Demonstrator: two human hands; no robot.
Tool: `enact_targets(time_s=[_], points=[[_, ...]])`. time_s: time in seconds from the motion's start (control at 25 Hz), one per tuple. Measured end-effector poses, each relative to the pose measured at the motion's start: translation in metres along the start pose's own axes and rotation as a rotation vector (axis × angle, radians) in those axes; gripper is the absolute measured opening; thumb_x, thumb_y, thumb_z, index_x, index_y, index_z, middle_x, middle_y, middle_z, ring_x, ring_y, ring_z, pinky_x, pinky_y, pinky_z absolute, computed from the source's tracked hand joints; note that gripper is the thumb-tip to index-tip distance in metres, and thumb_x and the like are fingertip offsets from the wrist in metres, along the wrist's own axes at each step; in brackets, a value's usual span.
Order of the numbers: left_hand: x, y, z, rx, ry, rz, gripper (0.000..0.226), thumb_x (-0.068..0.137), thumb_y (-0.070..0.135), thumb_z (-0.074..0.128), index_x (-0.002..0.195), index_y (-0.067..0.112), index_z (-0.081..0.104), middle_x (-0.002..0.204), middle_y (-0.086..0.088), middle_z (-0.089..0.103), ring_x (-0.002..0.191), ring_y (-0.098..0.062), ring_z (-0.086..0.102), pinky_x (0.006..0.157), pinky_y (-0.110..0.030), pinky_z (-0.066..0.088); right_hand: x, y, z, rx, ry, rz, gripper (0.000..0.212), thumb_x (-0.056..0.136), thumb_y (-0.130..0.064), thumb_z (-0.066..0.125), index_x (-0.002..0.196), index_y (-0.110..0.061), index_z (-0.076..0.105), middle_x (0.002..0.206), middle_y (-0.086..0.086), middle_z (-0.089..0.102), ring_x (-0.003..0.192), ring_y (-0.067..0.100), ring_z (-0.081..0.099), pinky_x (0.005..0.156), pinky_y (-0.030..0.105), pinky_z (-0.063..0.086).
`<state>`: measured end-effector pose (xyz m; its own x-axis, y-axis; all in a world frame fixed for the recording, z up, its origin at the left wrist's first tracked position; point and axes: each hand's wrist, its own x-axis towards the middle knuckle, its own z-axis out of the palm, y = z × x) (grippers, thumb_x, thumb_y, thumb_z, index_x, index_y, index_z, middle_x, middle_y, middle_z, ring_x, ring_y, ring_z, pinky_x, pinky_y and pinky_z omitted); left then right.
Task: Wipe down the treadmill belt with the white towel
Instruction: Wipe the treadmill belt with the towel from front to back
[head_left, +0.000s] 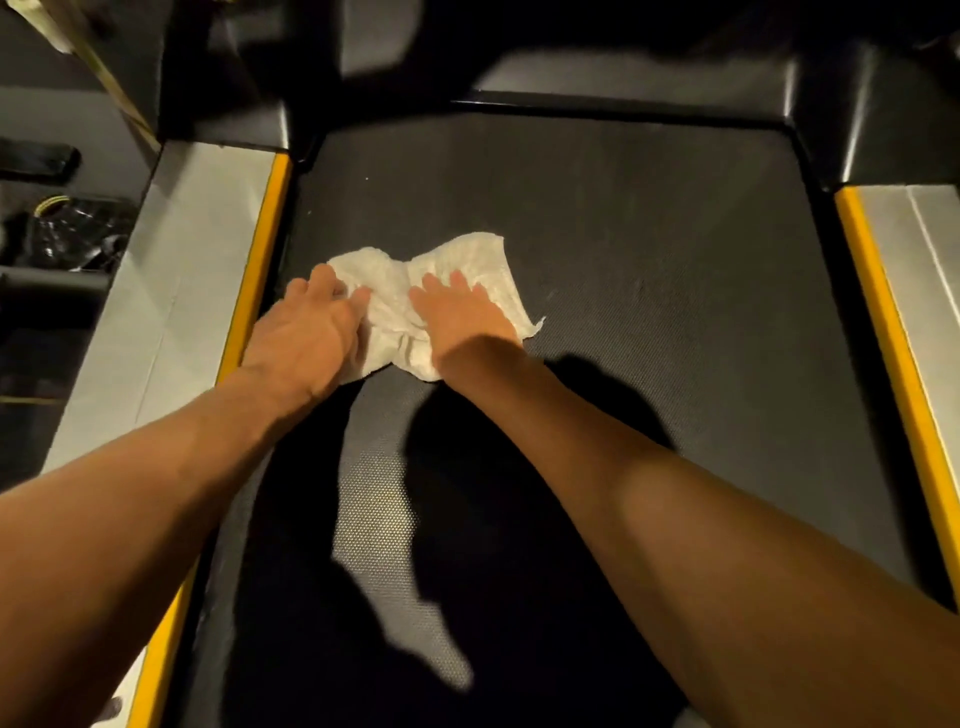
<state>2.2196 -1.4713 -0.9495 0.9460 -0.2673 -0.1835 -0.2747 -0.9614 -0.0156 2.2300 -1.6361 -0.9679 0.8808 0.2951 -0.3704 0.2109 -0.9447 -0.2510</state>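
There is one white towel (457, 260) and one treadmill belt (649, 260). There are two hands, a left hand (304, 332) and a right hand (462, 317). There are two yellow strips (257, 260) (883, 312) and two grey side rails (182, 260) (924, 234).

towel (470, 254): soft white cloth, crumpled
belt (623, 249): matt black, finely dimpled
rail (171, 291) beside the left hand (306, 332): smooth grey
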Motion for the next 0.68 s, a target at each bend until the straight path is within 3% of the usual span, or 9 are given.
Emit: enact_targets(time_s=[0.16, 0.32, 0.52, 0.68], points=[[-0.022, -0.007, 0.002, -0.115, 0.036, 0.007, 0.03, 0.095, 0.01, 0.046, 0.122, 0.005, 0.056, 0.12, -0.02, 0.047, 0.099, -0.04, 0.049, 0.076, -0.046, 0.043, -0.012, -0.008, 0.015, -0.029, 0.018, -0.149, 0.06, 0.099, -0.022, 0.041, 0.151, -0.019, 0.012, 0.16, 0.001, 0.009, 0.147, 0.028, 0.002, 0.118, 0.039, 0.002], [-0.043, -0.033, 0.006, 0.02, 0.013, 0.164, 0.034, 0.092, 0.022, 0.052, 0.123, 0.011, 0.058, 0.111, -0.018, 0.054, 0.085, -0.036, 0.057, 0.069, -0.046, 0.054, -0.026, -0.002, 0.027, 0.04, 0.062, -0.149, 0.061, 0.097, -0.018, 0.045, 0.151, -0.023, 0.016, 0.16, -0.003, 0.011, 0.147, 0.023, 0.002, 0.117, 0.034, -0.002], [-0.039, -0.031, 0.006, -0.001, -0.045, -0.069, 0.033, 0.095, 0.022, 0.045, 0.121, 0.003, 0.055, 0.121, -0.021, 0.049, 0.085, -0.04, 0.06, 0.075, -0.045, 0.054, -0.006, -0.038, 0.003, 0.017, -0.002, -0.185, 0.057, 0.099, -0.012, 0.039, 0.151, -0.021, 0.018, 0.16, -0.002, 0.01, 0.147, 0.025, 0.0, 0.119, 0.038, 0.001], [-0.065, -0.029, 0.005, -0.002, -0.043, 0.145, 0.028, 0.091, 0.021, 0.05, 0.108, 0.001, 0.058, 0.105, -0.019, 0.055, 0.066, -0.036, 0.061, 0.051, -0.04, 0.053, -0.021, -0.021, 0.033, 0.034, -0.053, -0.212, 0.055, 0.099, -0.016, 0.04, 0.149, -0.028, 0.02, 0.16, -0.008, 0.01, 0.147, 0.017, 0.0, 0.116, 0.03, -0.003]])
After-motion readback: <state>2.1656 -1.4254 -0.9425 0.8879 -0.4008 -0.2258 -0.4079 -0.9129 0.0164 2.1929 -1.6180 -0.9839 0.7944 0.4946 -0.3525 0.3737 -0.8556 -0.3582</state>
